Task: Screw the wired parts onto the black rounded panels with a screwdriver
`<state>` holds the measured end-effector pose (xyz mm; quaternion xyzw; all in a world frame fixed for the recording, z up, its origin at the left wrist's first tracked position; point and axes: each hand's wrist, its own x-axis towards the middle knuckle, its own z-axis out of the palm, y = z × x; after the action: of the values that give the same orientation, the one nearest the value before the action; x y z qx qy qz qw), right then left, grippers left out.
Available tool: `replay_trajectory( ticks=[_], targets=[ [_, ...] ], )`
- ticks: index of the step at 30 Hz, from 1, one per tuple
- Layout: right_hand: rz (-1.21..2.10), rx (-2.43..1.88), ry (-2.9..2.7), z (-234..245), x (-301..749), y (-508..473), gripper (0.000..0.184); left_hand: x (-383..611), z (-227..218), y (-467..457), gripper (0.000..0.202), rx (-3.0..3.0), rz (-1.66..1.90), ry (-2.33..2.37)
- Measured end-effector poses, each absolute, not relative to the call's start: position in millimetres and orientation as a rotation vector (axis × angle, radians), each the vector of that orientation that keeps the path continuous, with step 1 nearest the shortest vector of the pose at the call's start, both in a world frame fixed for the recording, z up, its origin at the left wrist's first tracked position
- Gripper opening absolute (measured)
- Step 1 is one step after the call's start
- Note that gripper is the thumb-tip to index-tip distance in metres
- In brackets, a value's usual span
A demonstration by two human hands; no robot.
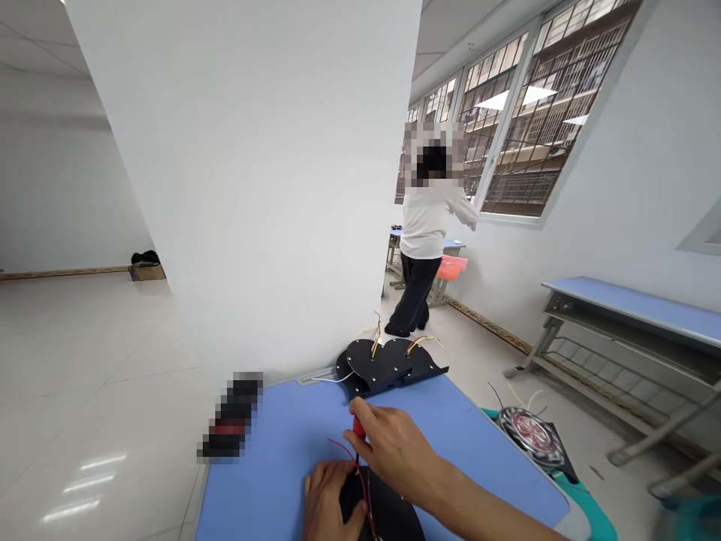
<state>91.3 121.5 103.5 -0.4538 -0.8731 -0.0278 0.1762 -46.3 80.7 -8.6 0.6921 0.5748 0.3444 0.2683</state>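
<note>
My right hand (388,443) is closed around a screwdriver with a red handle (359,428). Its thin dark shaft points down at a screw spot on a black plate (394,511) at the bottom of the view. My left hand (332,496) grips that plate's left side, thumb over the top and fingers along the edge. A loose red wire (363,492) runs across the plate; the plate's lower part is cut off by the frame. Beyond my hands, several more curved black plates (388,366) with yellow, red and white wires lie stacked.
The blue desk (259,481) stands against a white pillar (253,188). A pixelated dark item (230,417) is at its left edge. To the right, a round fan-like part (532,436) rests on something teal. Another desk (636,300) and a walking person (425,225) are farther off.
</note>
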Motion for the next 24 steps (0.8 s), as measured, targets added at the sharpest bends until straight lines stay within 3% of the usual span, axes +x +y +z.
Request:
replay_trajectory(
  ticks=[9,13,16,24],
  targets=[
    [-0.244,-1.397,-2.614,125,87,121,0.019,-49,-17,82,0.041,1.873,0.940,1.548],
    [-0.153,-1.050,-2.831,142,95,129,0.004,-53,-22,84,0.039,1.886,0.944,1.478],
    [-0.068,-0.750,-2.945,154,101,137,0.014,-53,-20,84,0.039,1.884,0.924,1.458],
    [-0.056,-0.953,-2.861,147,87,139,0.021,-50,-19,81,0.037,1.921,0.940,1.529]
  ],
)
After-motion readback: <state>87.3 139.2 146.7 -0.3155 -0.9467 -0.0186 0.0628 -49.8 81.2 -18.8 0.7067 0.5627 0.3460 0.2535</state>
